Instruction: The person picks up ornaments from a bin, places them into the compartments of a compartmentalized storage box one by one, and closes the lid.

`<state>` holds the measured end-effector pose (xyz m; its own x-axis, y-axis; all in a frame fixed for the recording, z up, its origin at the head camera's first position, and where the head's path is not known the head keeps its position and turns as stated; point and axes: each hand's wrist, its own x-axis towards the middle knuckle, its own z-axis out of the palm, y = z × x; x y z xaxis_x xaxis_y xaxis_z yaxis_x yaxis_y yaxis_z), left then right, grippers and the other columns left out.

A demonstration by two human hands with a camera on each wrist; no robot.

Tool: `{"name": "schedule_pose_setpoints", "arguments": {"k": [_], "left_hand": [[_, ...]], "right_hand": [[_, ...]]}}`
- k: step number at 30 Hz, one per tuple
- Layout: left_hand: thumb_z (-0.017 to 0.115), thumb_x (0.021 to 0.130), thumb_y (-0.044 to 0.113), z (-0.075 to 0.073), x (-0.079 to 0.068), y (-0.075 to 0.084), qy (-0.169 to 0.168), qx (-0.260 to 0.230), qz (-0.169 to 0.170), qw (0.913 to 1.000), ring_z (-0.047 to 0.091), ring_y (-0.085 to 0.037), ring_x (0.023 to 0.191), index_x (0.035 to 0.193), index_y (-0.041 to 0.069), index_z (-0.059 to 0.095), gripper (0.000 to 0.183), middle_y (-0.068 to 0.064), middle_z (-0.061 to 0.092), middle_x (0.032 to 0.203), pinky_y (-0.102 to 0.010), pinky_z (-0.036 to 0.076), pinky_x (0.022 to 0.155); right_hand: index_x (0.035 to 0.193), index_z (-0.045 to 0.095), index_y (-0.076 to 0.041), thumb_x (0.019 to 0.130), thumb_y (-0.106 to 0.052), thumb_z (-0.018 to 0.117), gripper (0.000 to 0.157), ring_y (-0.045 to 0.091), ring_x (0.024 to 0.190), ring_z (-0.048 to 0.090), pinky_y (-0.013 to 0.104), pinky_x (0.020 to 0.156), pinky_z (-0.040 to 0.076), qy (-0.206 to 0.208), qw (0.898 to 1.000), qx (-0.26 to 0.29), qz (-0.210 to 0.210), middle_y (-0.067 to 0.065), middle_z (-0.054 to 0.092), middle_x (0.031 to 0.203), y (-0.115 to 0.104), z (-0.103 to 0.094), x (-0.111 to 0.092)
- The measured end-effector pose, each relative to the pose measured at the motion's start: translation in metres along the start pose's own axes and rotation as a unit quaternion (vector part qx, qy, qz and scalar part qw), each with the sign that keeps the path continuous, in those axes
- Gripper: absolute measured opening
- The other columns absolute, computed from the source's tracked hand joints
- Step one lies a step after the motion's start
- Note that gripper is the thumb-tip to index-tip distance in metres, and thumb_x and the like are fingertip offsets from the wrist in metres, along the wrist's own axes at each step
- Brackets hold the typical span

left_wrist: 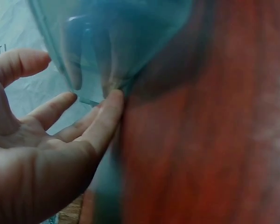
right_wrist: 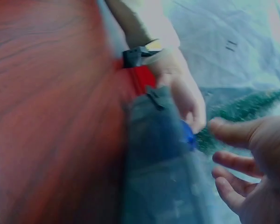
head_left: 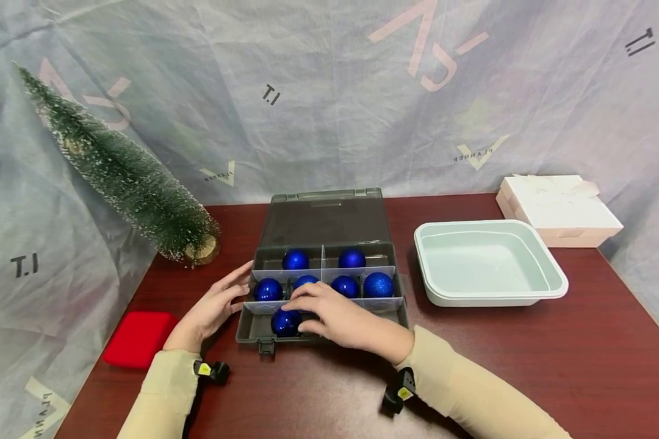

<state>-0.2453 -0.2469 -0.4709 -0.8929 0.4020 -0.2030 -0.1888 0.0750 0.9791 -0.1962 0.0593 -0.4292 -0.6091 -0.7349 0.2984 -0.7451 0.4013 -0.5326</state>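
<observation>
A grey see-through divider box [head_left: 329,222] lies on the table with its lid folded back. Several shiny blue ball ornaments sit in its compartments, including a glittery ball [head_left: 378,285] in the middle row and a glossy ball [head_left: 285,323] in the front compartment. My right hand [head_left: 335,317] hovers over the front of the box, fingertips close to that glossy ball; in the right wrist view its fingers [right_wrist: 238,161] are loosely bent with nothing between them. My left hand [head_left: 211,311] touches the left side of the box, its fingertips [left_wrist: 113,100] against the wall in the left wrist view.
To the right stands a pale green plastic tub [head_left: 489,299], with a white gift box [head_left: 560,210] behind it. A frosted miniature Christmas tree [head_left: 126,177] leans at the back left. Beside my left forearm lies a red case [head_left: 140,339].
</observation>
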Motion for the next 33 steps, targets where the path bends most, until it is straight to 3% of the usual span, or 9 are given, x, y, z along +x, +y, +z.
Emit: {"name": "schedule_pose_setpoints", "arguments": {"k": [3, 5, 9, 11, 15, 18, 24, 27, 33], "left_hand": [[0.046, 0.104, 0.010, 0.000, 0.001, 0.007, -0.004, 0.017, -0.004, 0.9998, 0.023, -0.038, 0.145, 0.164, 0.007, 0.018, 0.066, -0.026, 0.022, 0.162, -0.064, 0.024, 0.112], [0.045, 0.105, 0.011, 0.000, 0.001, 0.016, 0.005, 0.036, -0.004, 0.9993, 0.029, -0.037, 0.142, 0.163, 0.003, 0.017, 0.065, -0.029, 0.024, 0.161, -0.062, 0.029, 0.111], [0.044, 0.105, 0.010, 0.001, 0.002, 0.045, 0.031, 0.070, 0.014, 0.9970, 0.039, -0.036, 0.133, 0.161, -0.004, 0.016, 0.064, -0.033, 0.026, 0.158, -0.046, 0.042, 0.107], [0.044, 0.106, 0.009, 0.000, 0.004, 0.062, 0.042, 0.075, 0.029, 0.9959, 0.042, -0.031, 0.129, 0.160, -0.005, 0.017, 0.063, -0.032, 0.027, 0.158, -0.037, 0.045, 0.104], [0.043, 0.106, 0.009, -0.002, 0.013, 0.098, 0.047, 0.079, 0.048, 0.9946, 0.044, -0.021, 0.127, 0.161, -0.002, 0.019, 0.061, -0.028, 0.029, 0.159, -0.033, 0.043, 0.105], [0.041, 0.109, 0.013, -0.001, 0.026, 0.119, 0.043, 0.082, 0.051, 0.9944, 0.042, -0.028, 0.135, 0.162, 0.000, 0.018, 0.059, -0.025, 0.028, 0.161, -0.041, 0.037, 0.112], [0.040, 0.110, 0.019, -0.003, 0.070, 0.139, 0.041, 0.060, 0.018, 0.9972, 0.032, -0.038, 0.145, 0.163, 0.003, 0.019, 0.059, -0.024, 0.030, 0.161, -0.048, 0.029, 0.116], [0.041, 0.110, 0.022, -0.007, 0.094, 0.138, 0.039, 0.069, -0.006, 0.9969, 0.030, -0.039, 0.146, 0.163, 0.003, 0.018, 0.061, -0.024, 0.029, 0.161, -0.049, 0.028, 0.116], [0.035, 0.112, 0.028, -0.020, 0.129, 0.131, 0.047, -0.001, -0.066, 0.9968, 0.025, -0.040, 0.148, 0.164, 0.005, 0.017, 0.060, -0.023, 0.024, 0.164, -0.051, 0.026, 0.117]], "right_hand": [[0.133, 0.067, -0.008, 0.101, -0.019, 0.065, 0.034, 0.023, 0.122, 0.058, 0.039, 0.103, 0.045, 0.029, 0.996, 0.073, 0.030, 0.007, 0.063, 0.131, 0.003, -0.021, -0.003], [0.134, 0.066, -0.009, 0.104, -0.023, 0.060, 0.033, 0.022, 0.119, 0.062, 0.039, 0.100, 0.048, 0.058, 0.989, 0.121, 0.067, 0.006, 0.064, 0.132, 0.006, -0.040, -0.007], [0.134, 0.065, -0.011, 0.107, -0.026, 0.053, 0.033, 0.022, 0.117, 0.064, 0.041, 0.099, 0.049, 0.120, 0.961, 0.199, 0.147, 0.005, 0.067, 0.130, 0.013, -0.082, -0.011], [0.134, 0.064, -0.007, 0.108, -0.025, 0.051, 0.035, 0.023, 0.119, 0.062, 0.042, 0.102, 0.047, 0.144, 0.943, 0.242, 0.178, 0.008, 0.066, 0.130, 0.018, -0.102, -0.012], [0.141, 0.053, 0.008, 0.109, -0.018, 0.047, 0.041, 0.029, 0.128, 0.055, 0.041, 0.109, 0.040, 0.170, 0.887, 0.370, 0.219, 0.021, 0.057, 0.141, 0.034, -0.136, -0.009], [0.150, 0.040, 0.011, 0.111, -0.019, 0.039, 0.049, 0.031, 0.137, 0.046, 0.037, 0.114, 0.033, 0.175, 0.835, 0.454, 0.258, 0.024, 0.045, 0.152, 0.049, -0.154, -0.008], [0.159, 0.020, 0.005, 0.112, -0.024, 0.034, 0.057, 0.031, 0.150, 0.026, 0.034, 0.120, 0.020, 0.186, 0.732, 0.569, 0.324, 0.022, 0.023, 0.164, 0.079, -0.176, -0.002], [0.162, 0.013, 0.001, 0.112, -0.024, 0.035, 0.060, 0.030, 0.152, 0.020, 0.033, 0.120, 0.017, 0.192, 0.699, 0.596, 0.344, 0.019, 0.015, 0.168, 0.093, -0.180, 0.002], [0.163, -0.001, -0.002, 0.111, -0.023, 0.032, 0.065, 0.028, 0.155, 0.007, 0.034, 0.121, 0.011, 0.177, 0.662, 0.628, 0.369, 0.015, 0.000, 0.170, 0.115, -0.178, 0.014]]}}
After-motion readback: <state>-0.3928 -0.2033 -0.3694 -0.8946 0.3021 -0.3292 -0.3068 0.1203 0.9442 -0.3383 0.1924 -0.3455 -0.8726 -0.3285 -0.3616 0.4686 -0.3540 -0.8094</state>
